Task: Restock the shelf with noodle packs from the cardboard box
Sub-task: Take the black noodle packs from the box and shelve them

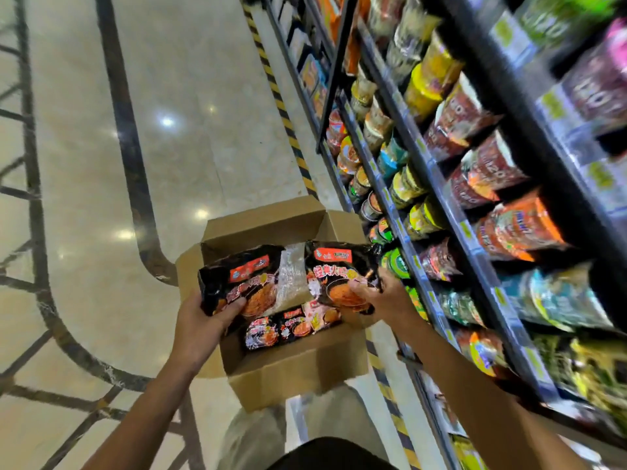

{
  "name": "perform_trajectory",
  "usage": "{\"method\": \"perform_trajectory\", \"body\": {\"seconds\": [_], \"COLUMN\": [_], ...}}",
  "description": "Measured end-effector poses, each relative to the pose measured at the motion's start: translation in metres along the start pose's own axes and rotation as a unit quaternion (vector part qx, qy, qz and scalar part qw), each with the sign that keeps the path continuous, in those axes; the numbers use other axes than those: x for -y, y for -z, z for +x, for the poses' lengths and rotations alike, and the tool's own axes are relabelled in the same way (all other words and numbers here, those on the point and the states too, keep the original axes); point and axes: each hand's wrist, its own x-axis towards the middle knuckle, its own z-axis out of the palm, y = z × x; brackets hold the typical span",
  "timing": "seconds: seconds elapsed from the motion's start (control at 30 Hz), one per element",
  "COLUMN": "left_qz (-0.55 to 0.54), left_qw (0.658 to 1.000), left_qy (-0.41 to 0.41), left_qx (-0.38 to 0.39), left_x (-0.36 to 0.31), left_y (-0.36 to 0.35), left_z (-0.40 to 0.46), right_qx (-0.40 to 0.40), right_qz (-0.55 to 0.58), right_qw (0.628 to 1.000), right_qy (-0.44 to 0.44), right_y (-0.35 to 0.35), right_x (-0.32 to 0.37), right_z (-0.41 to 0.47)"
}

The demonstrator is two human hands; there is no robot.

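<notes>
Noodle multipack (288, 279), black wrapper, held level above open cardboard box (298, 368) on the floor — left hand (203, 320) gripping its left end, right hand (376, 293) pinching its right end — stocked shelf (475, 205) to the right.

The cardboard box (291, 364) stands open on the floor (101, 164), just left of the shelf (451, 212). More packs (291, 325) lie inside the box. Above the box, the left hand (203, 325) and right hand (380, 296) hold a noodle pack (288, 276) at its ends.
</notes>
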Motion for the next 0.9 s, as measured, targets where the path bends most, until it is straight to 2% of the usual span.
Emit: {"method": "perform_trajectory", "body": {"seconds": [0.27,0.5,0.63,0.9], "left_qz": [-0.024,-0.03,-0.02,0.009], "left_qw": [0.993,0.972,0.947,0.886], "left_qy": [-0.08,-0.145,-0.166,-0.213], "left_qx": [0.083,0.183,0.274,0.411], "left_x": [-0.048,-0.096,-0.114,-0.14], "left_y": [0.036,0.021,0.0,-0.071], "left_z": [-0.028,-0.059,-0.086,-0.183], "right_qx": [-0.083,-0.206,-0.299,-0.436], "right_qz": [0.125,0.245,0.268,0.307], "right_qw": [0.988,0.947,0.916,0.846], "right_qy": [0.02,0.017,-0.006,-0.014], "right_y": [0.014,0.036,0.053,0.088], "right_x": [0.017,0.021,0.006,-0.05], "right_z": [-0.114,-0.212,-0.273,-0.422]}}
